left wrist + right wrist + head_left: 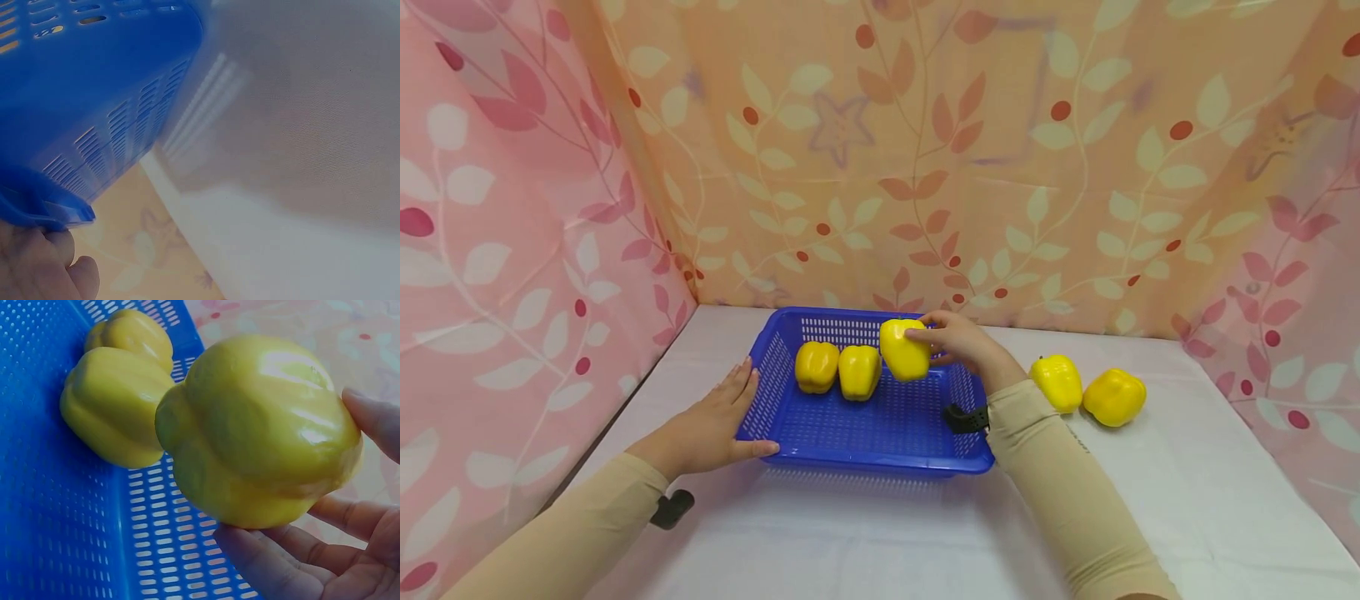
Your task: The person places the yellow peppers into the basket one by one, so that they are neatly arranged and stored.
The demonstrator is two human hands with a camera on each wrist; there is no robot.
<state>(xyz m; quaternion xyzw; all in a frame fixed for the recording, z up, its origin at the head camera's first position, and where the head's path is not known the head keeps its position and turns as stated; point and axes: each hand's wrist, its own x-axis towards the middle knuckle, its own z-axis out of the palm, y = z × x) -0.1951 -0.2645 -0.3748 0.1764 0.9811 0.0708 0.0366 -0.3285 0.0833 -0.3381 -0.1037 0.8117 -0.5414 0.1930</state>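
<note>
My right hand [964, 340] pinches a yellow bell pepper [904, 349] between thumb and fingers, over the right back part of a blue plastic basket [868, 461]. The right wrist view shows the held pepper [262, 431] close up, its lobed end toward the basket. Inside, two more yellow bell peppers, one on the left [817, 367] and one beside it [859, 372], lie side by side near the back wall. Against the basket's left rim rests my left hand [713, 421], fingers straight along the side and thumb at the front left corner.
Two yellow bell peppers, one nearer [1057, 384] and one farther right [1115, 397], sit on the white tablecloth [1187, 500] right of the basket, by my right forearm. Flowered cloth [880, 167] hangs behind and at both sides. Dark wrist devices are on both wrists.
</note>
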